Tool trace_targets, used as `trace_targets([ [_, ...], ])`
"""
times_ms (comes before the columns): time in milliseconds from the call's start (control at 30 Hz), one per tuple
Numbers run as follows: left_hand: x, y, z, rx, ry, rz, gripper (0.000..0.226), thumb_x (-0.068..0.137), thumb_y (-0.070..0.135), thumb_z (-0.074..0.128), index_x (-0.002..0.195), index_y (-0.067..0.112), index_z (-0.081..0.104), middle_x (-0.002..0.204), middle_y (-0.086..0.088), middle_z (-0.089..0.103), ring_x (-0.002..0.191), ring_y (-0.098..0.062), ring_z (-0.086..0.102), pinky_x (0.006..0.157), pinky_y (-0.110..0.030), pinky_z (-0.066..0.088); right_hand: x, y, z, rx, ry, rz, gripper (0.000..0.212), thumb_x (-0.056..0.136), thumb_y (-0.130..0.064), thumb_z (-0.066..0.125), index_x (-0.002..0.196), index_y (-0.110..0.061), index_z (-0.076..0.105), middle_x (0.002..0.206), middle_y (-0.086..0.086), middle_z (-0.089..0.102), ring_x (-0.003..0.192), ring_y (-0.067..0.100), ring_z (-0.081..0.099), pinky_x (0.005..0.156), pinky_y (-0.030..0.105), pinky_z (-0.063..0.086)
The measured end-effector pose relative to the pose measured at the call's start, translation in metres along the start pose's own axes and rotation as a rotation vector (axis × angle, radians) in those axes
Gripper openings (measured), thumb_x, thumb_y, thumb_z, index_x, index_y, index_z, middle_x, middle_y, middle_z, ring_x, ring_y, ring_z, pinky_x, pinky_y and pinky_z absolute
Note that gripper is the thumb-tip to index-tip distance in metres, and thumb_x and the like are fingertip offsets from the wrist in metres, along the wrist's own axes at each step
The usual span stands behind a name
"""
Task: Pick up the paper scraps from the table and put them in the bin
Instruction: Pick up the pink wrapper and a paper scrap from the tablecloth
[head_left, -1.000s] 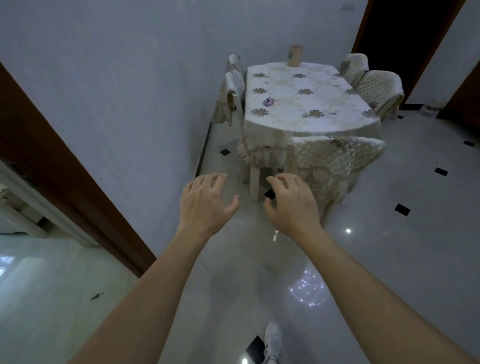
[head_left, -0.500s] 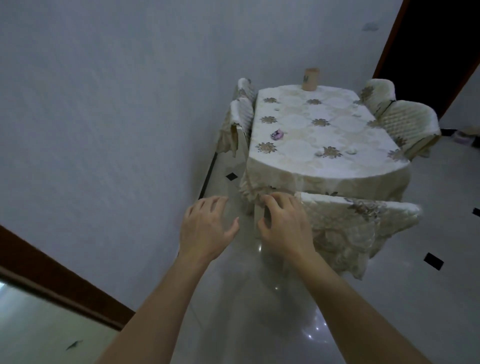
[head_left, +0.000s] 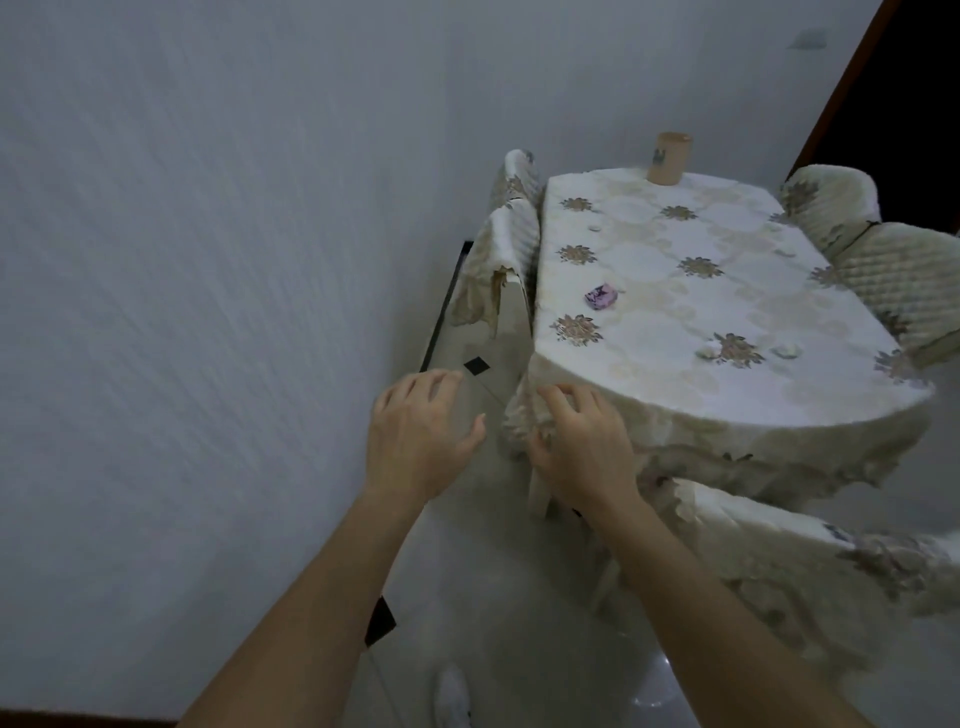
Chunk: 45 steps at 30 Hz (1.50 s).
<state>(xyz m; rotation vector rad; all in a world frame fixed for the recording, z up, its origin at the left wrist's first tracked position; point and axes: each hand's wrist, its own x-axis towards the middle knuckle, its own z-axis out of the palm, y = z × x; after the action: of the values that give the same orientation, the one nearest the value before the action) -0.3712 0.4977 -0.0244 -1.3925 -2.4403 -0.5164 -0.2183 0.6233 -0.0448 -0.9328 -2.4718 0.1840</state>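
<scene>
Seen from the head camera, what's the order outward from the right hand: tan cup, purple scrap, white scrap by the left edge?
1. Purple scrap, mid-table, left.
2. White scrap, farther back, left edge.
3. Tan cup, far end.

Matt cream cloth with floral embroidery over the table. Quilted, soft fabric on the chair covers at 2 o'clock. Glossy, smooth tile on the floor, mirroring light. Matt, faintly grained wall at 9 o'clock. Crumpled purple paper scrap.

Left arm and right arm are both bare, plus one white sneaker on the near side of the worktop.
</scene>
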Motion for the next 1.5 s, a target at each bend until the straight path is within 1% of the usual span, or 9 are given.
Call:
trace_targets([
  [300, 0.144, -0.095, 0.05, -0.064, -0.04, 0.008, 0.059, 0.085, 0.057, 0.047, 0.131, 0.021, 0.053, 0.127, -0.001, 0.061, 0.114, -0.023, 0.056, 0.091, -0.043, 0.048, 0.153, -0.031, 0.075, 0.009, 0.001, 0.02, 0.036, 0.08, -0.025, 0.063, 0.115, -0.017, 0.064, 0.116, 0.007, 0.065, 0.109, 0.028, 0.06, 0.091, 0.04, 0.05],
  [500, 0.208, -0.121, 0.074, -0.075, -0.056, 0.025, 0.059, 0.086, 0.058, 0.048, 0.131, 0.021, 0.053, 0.127, 0.001, 0.061, 0.116, -0.021, 0.056, 0.092, -0.042, 0.048, 0.217, -0.025, 0.106, -0.025, -0.011, 0.042, 0.03, 0.08, -0.025, 0.058, 0.109, -0.017, 0.063, 0.115, 0.006, 0.064, 0.108, 0.028, 0.058, 0.089, 0.039, 0.049],
  [700, 0.279, -0.137, 0.102, -0.07, -0.048, 0.051, 0.055, 0.085, 0.055, 0.049, 0.128, 0.02, 0.055, 0.123, 0.0, 0.062, 0.112, -0.022, 0.057, 0.09, -0.042, 0.048, 0.29, -0.007, 0.14, -0.048, 0.0, 0.038, 0.039, 0.078, -0.03, 0.042, 0.107, -0.015, 0.063, 0.113, 0.007, 0.065, 0.105, 0.031, 0.059, 0.087, 0.041, 0.048],
  [867, 0.355, -0.148, 0.142, -0.042, -0.059, 0.105, 0.05, 0.085, 0.053, 0.051, 0.123, 0.021, 0.055, 0.119, 0.0, 0.063, 0.107, -0.023, 0.058, 0.085, -0.041, 0.049, 0.358, 0.024, 0.173, -0.017, 0.014, 0.088, 0.037, 0.078, -0.02, 0.06, 0.115, -0.014, 0.064, 0.115, 0.009, 0.066, 0.11, 0.032, 0.06, 0.092, 0.045, 0.051],
  [967, 0.415, -0.144, 0.169, -0.035, -0.067, 0.148, 0.05, 0.086, 0.053, 0.05, 0.123, 0.019, 0.055, 0.117, -0.002, 0.064, 0.104, -0.024, 0.059, 0.083, -0.04, 0.049, 0.405, 0.052, 0.188, 0.003, 0.026, 0.132, 0.038, 0.078, -0.021, 0.065, 0.115, -0.012, 0.066, 0.114, 0.011, 0.067, 0.108, 0.032, 0.061, 0.09, 0.045, 0.052],
  [1100, 0.499, -0.124, 0.202, -0.068, -0.099, 0.199, 0.053, 0.084, 0.053, 0.053, 0.126, 0.021, 0.056, 0.118, -0.001, 0.064, 0.106, -0.025, 0.059, 0.086, -0.04, 0.047, 0.466, 0.097, 0.197, -0.007, 0.028, 0.184, 0.045, 0.08, -0.029, 0.055, 0.12, -0.011, 0.065, 0.116, 0.011, 0.066, 0.109, 0.032, 0.06, 0.092, 0.046, 0.05],
  [1233, 0.553, -0.089, 0.232, -0.125, -0.139, 0.296, 0.056, 0.083, 0.054, 0.049, 0.126, 0.02, 0.058, 0.123, -0.001, 0.064, 0.113, -0.024, 0.058, 0.091, -0.043, 0.048, 0.506, 0.139, 0.2, -0.042, 0.055, 0.25, 0.041, 0.079, -0.027, 0.061, 0.117, -0.012, 0.065, 0.113, 0.011, 0.066, 0.103, 0.033, 0.061, 0.086, 0.044, 0.051],
  [1333, 0.584, -0.064, 0.257, -0.17, -0.18, 0.379, 0.055, 0.084, 0.055, 0.046, 0.126, 0.021, 0.057, 0.125, 0.001, 0.063, 0.116, -0.021, 0.056, 0.095, -0.043, 0.048, 0.517, 0.169, 0.201, -0.063, 0.058, 0.327, 0.042, 0.08, -0.028, 0.061, 0.119, -0.013, 0.065, 0.115, 0.011, 0.066, 0.107, 0.033, 0.06, 0.088, 0.045, 0.051],
  [1500, 0.628, -0.014, 0.31, -0.258, -0.259, 0.584, 0.054, 0.084, 0.053, 0.051, 0.128, 0.021, 0.058, 0.126, 0.001, 0.063, 0.115, -0.023, 0.057, 0.092, -0.043, 0.049, 0.497, 0.219, 0.206, -0.108, 0.056, 0.566, 0.044, 0.079, -0.026, 0.066, 0.121, -0.012, 0.066, 0.116, 0.011, 0.068, 0.108, 0.032, 0.063, 0.088, 0.044, 0.053],
])
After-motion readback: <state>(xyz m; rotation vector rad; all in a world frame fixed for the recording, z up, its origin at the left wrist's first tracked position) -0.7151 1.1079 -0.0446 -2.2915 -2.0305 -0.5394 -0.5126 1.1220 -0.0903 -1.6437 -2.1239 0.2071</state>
